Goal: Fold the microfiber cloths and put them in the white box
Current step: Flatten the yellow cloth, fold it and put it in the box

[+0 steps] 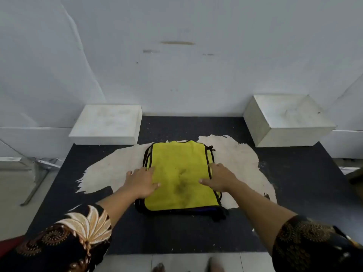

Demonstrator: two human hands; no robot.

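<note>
The stack of cloths (180, 173) lies on the dark mat (176, 232), directly ahead of the person. Its long axis runs away from the body.

- **Left hand:** The left hand (141, 181) rests flat on the stack's left edge, fingers spread.
- **Right hand:** The right hand (218, 177) rests flat on the right edge, thumb on the top yellow cloth.

Neither hand pinches fabric, and both are equally near the stack. Beyond it stand the left box (106, 122) and the right box (288, 118), both white. Which one receives the cloths cannot be determined.
</note>
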